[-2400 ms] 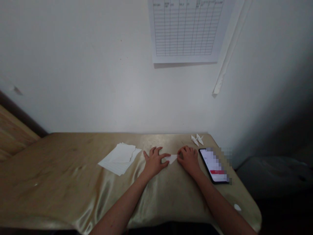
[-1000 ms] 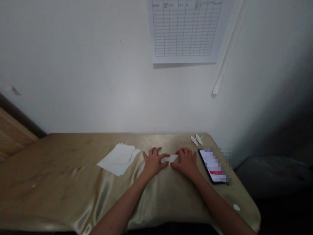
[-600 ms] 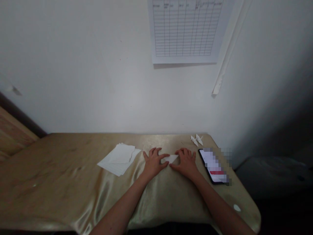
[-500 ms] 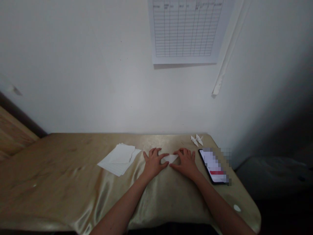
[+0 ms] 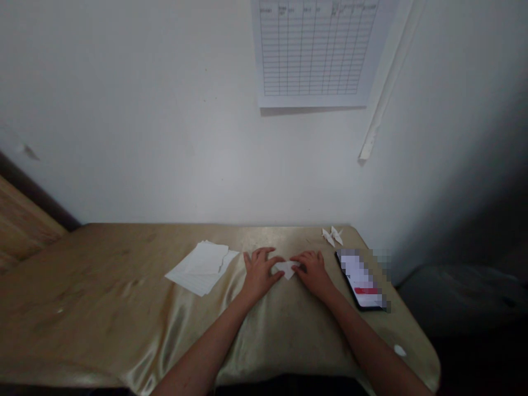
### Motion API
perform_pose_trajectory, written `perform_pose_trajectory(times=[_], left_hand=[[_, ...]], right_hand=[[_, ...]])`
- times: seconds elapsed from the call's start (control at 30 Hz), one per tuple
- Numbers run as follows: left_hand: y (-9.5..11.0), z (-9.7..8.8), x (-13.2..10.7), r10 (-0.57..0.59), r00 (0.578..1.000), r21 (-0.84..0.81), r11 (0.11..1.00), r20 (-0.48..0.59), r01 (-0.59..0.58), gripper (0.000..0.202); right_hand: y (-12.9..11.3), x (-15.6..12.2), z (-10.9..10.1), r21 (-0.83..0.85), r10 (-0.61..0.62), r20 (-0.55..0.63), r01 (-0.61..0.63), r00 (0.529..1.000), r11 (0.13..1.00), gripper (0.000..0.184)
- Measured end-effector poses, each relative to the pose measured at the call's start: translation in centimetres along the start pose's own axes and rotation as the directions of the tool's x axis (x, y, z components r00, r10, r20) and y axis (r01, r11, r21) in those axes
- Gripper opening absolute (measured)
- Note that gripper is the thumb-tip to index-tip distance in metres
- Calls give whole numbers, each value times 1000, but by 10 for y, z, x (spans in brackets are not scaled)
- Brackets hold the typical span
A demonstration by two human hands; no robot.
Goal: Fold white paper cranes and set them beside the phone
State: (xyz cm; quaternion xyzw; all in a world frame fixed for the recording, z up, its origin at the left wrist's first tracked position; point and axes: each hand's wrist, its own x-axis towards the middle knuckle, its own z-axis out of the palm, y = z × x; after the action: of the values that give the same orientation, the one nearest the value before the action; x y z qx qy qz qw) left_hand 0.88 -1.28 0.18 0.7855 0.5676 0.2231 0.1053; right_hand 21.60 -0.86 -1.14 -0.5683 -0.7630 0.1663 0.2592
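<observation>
A small folded piece of white paper (image 5: 288, 269) lies on the table between my two hands, its point toward me. My left hand (image 5: 260, 270) has its thumb and index finger at the paper's left side, the other fingers curled outward. From the right, my right hand (image 5: 312, 271) pinches the paper's right part between thumb and fingers. Fingertips hide parts of both sides of the paper. Left of my hands rests a stack of white paper sheets (image 5: 198, 267). Two small folded paper cranes (image 5: 332, 236) stand at the far right.
A lit phone (image 5: 358, 280), partly blurred out, lies right of my right hand. Gold cloth covers the table (image 5: 103, 308), with wrinkles at its front. A small white scrap (image 5: 400, 350) is near the right edge. A printed chart (image 5: 313, 55) hangs on the wall behind.
My right hand has shifted slightly left, and its thumb has moved up onto the paper's right part. The paper's lower point now shows more. My left hand stays nearly in place.
</observation>
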Motion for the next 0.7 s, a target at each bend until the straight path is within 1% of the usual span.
perform_pose_trajectory(times=[0.1, 0.17, 0.23, 0.27, 0.33, 0.43, 0.53, 0.7], left_hand=[[0, 0, 0, -13, 1000, -24, 1000, -27, 12, 46], [0, 1, 1, -39, 997, -46, 998, -62, 37, 57], [0, 1, 2, -69, 994, -68, 996, -89, 63, 60], [0, 2, 2, -72, 993, -77, 995, -94, 65, 57], [0, 3, 3, -51, 995, -91, 995, -90, 43, 44], [-2, 5, 3, 8, 998, -112, 994, -69, -16, 27], [-3, 7, 2, 34, 999, -145, 989, -32, -38, 23], [0, 5, 2, -7, 1000, -177, 984, 9, 8, 26]], right_hand=[[2, 1, -1, 7, 23, -35, -22, 999, 1000, 22], [4, 2, -2, 16, 53, -84, -51, 995, 999, 19], [5, 3, -3, 30, 84, -140, -80, 987, 996, 18], [5, 3, -4, 41, 96, -165, -91, 982, 995, 17], [5, 3, -4, 72, 110, -196, -98, 974, 993, 17], [2, 2, -3, 117, 110, -201, -87, 974, 989, 16], [-1, 0, -1, 152, 86, -166, -61, 982, 987, 18], [-3, 0, 0, 217, 68, -91, -47, 993, 975, 20]])
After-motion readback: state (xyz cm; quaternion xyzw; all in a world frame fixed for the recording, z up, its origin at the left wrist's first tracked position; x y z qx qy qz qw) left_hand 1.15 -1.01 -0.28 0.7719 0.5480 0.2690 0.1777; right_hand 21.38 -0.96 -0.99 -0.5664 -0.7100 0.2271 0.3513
